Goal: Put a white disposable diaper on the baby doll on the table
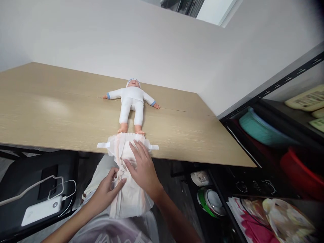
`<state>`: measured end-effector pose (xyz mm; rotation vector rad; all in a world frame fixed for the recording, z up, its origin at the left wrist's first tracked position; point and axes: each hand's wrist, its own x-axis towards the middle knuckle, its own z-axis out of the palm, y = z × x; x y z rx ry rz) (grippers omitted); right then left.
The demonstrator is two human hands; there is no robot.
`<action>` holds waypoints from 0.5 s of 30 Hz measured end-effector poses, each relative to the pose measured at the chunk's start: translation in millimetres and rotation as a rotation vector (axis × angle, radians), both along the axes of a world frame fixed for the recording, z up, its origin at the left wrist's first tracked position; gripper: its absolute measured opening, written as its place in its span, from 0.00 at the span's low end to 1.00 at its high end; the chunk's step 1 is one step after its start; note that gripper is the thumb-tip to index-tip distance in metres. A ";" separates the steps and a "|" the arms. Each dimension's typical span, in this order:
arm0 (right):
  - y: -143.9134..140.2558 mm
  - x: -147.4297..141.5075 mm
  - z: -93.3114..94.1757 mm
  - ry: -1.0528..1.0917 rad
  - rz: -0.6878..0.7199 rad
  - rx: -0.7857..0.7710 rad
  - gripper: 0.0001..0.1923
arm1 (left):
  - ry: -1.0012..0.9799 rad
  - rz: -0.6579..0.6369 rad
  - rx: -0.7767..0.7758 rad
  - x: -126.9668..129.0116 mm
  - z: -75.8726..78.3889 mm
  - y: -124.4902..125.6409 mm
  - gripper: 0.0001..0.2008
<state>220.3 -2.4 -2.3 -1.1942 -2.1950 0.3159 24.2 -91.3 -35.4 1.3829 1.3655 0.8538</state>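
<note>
overhanging table [63, 114] edge, diaper [126, 189] under both hands; doll [131, 103] beyond.

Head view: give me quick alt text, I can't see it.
Both hands, left and right, press an open white diaper hanging over the wooden table's near edge. A baby doll in white lies face-up just beyond it.

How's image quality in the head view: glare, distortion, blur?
Head view: strong wide-angle bend, so the table edge and the shelf rail slant; a soft glare patch on the tabletop at left; the doll is sharp; the left hand and right hand on the diaper look slightly soft; corners darken.
</note>
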 end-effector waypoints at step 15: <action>53.2 -21.3 -37.7 -0.203 0.017 -0.025 0.35 | 1.148 -0.456 0.921 -79.0 78.8 259.2 0.42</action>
